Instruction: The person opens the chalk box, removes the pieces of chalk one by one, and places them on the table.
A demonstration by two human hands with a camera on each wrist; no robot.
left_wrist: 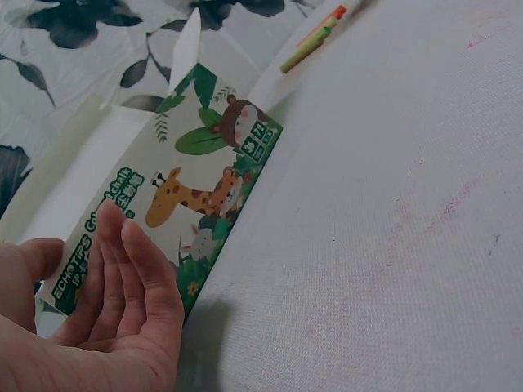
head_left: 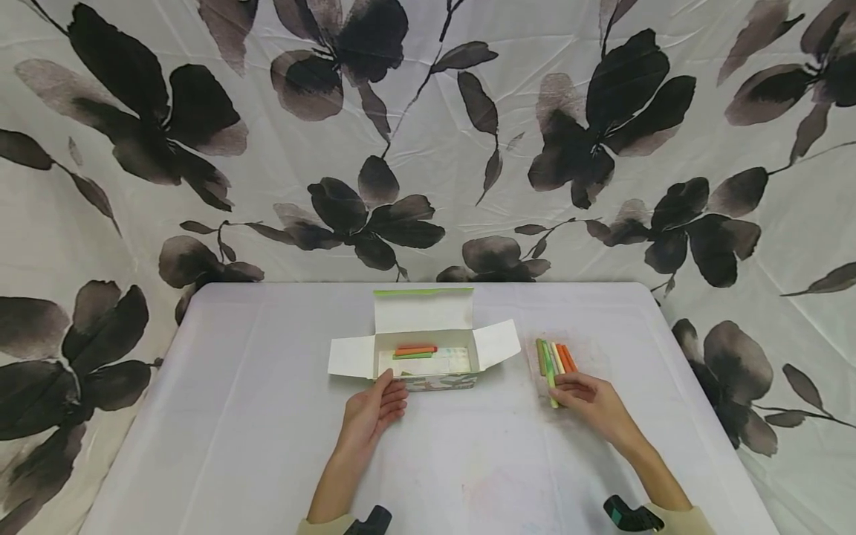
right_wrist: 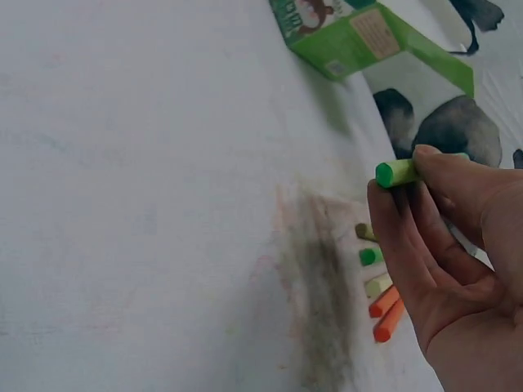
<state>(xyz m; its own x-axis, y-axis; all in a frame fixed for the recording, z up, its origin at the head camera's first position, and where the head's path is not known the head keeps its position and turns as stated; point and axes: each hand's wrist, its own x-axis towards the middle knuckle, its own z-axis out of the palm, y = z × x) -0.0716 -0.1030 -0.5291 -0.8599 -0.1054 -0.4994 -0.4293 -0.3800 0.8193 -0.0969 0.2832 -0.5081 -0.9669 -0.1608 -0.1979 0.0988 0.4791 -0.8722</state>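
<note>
An opened cardboard chalk box (head_left: 441, 383) stands on the table, its flaps spread. Cartoon animals and the word "chalk" are printed on its front, seen in the left wrist view. Inside lie an orange chalk stick (head_left: 416, 349) and a green one (head_left: 412, 356). My left hand (head_left: 364, 420) holds the box's near wall at the left corner, thumb at the top edge and fingers along the front. Between thumb and fingertips, my right hand (head_left: 595, 405) pinches a light green chalk stick (right_wrist: 398, 173). Beneath it lies a row of green, pale and orange chalk sticks (head_left: 565, 358).
The white-covered table (head_left: 254, 446) has a smudge of coloured chalk dust (right_wrist: 323, 278) around the row at the right. Behind the table hangs a floral cloth (head_left: 495, 148). The box's right side flap (head_left: 497, 343) sticks out towards the chalk row.
</note>
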